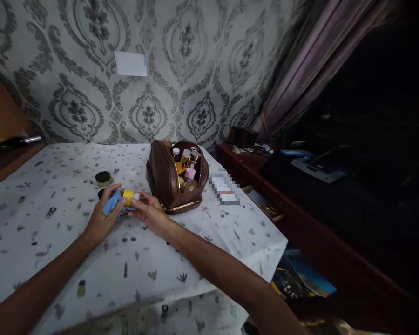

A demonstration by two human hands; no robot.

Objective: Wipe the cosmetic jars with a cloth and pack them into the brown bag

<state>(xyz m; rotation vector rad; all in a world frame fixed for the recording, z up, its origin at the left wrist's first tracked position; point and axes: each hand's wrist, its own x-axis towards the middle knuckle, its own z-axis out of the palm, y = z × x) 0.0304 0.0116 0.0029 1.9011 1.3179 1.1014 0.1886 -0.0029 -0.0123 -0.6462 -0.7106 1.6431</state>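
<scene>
My left hand [104,215] is closed around a crumpled blue cloth [112,203], which presses against a small yellow bottle with a pale cap [128,197]. From the other side, the fingers of my right hand [151,211] grip the bottle near its pale end. Just right of my hands stands a brown toiletry bag [157,173], unzipped, with several small bottles and jars inside. A pink-capped container [190,174] shows at its front. Behind my left hand sits a round jar with a black lid [104,177]; another dark round thing is partly hidden by my fingers.
A white patterned cloth [181,298] covers the table, whose right edge drops off past a blurred-out flat item [225,189]. Further right are an open drawer [265,204] and a dark red desk [230,156] with cables. Patterned wallpaper rises behind.
</scene>
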